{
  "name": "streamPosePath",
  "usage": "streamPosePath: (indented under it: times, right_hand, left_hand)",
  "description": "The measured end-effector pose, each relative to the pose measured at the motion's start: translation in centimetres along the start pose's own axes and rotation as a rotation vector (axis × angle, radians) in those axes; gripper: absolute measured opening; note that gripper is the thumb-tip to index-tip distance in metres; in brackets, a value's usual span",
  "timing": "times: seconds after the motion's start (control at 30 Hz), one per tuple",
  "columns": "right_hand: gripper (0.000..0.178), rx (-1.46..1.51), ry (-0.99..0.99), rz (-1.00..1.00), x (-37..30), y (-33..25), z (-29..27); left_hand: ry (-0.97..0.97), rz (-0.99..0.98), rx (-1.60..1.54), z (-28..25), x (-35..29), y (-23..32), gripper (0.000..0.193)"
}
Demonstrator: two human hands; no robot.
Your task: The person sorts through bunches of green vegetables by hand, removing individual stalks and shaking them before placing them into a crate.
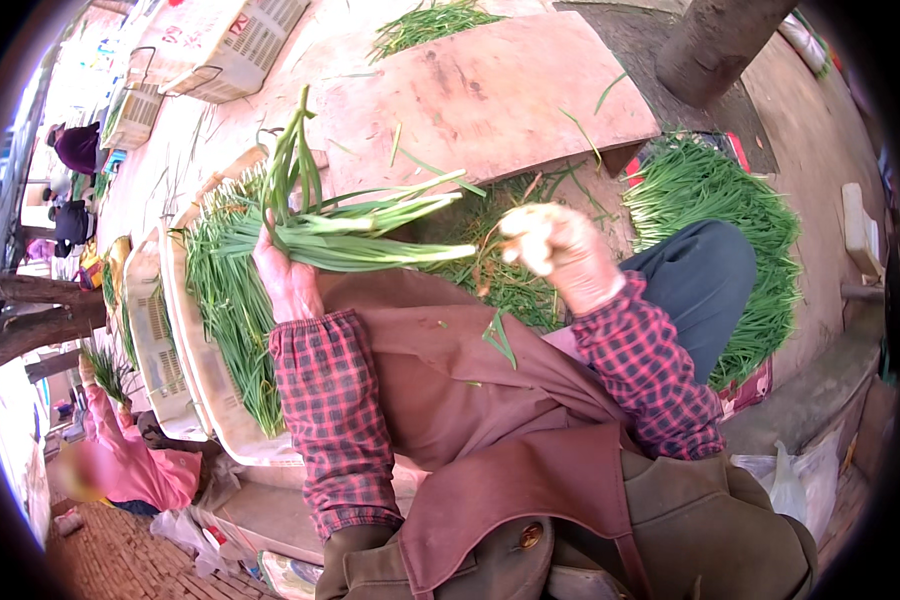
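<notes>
My left hand (288, 280) is closed around a bunch of garlic chives (370, 245). Some of its leaves bend upward over the hand, while the pale cut ends point right. Just past those ends, my right hand (560, 250) is curled shut with the fingertips pressed together. Thin brownish strands hang beside its fingers, but I cannot make out whether it grips them. Loose green trimmings (510, 290) lie below and between the hands. A few bits of leaf (498, 338) rest on my brown apron (420, 370).
At left stands a white plastic crate (178, 330) filled with chives. A low wooden board (490, 100) lies ahead, with more greens behind it. A large chive pile (720, 240) spreads at right, near a tree trunk (715, 50). A person in pink (145, 465) sits at lower left.
</notes>
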State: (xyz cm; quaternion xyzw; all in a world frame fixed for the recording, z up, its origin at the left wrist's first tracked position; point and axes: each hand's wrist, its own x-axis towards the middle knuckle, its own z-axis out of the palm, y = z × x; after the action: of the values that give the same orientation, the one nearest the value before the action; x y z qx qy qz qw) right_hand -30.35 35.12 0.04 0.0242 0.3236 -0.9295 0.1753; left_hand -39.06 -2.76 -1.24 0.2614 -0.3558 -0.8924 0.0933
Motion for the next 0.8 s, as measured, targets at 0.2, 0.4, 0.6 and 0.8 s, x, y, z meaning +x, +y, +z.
streamPosePath:
  times: [0.2,0.4,0.6,0.8]
  right_hand:
    - [0.027,-1.165,0.071,-0.025,1.3,1.6,-6.7]
    - [0.019,-0.722,0.216,0.087,0.8,1.8,-3.9]
    - [0.025,-0.774,0.196,0.184,0.5,-2.0,-0.6]
    - [0.020,-0.736,0.081,-0.159,0.5,-1.3,1.3]
  left_hand:
    - [-0.335,0.076,-0.134,0.5,-1.2,-0.6,0.016]
    - [-0.381,0.038,-0.133,0.9,-2.8,-0.3,0.019]
    - [-0.445,-0.005,-0.127,1.1,-2.2,0.4,0.022]
    - [-0.341,0.061,-0.051,4.1,-3.7,-0.2,0.018]
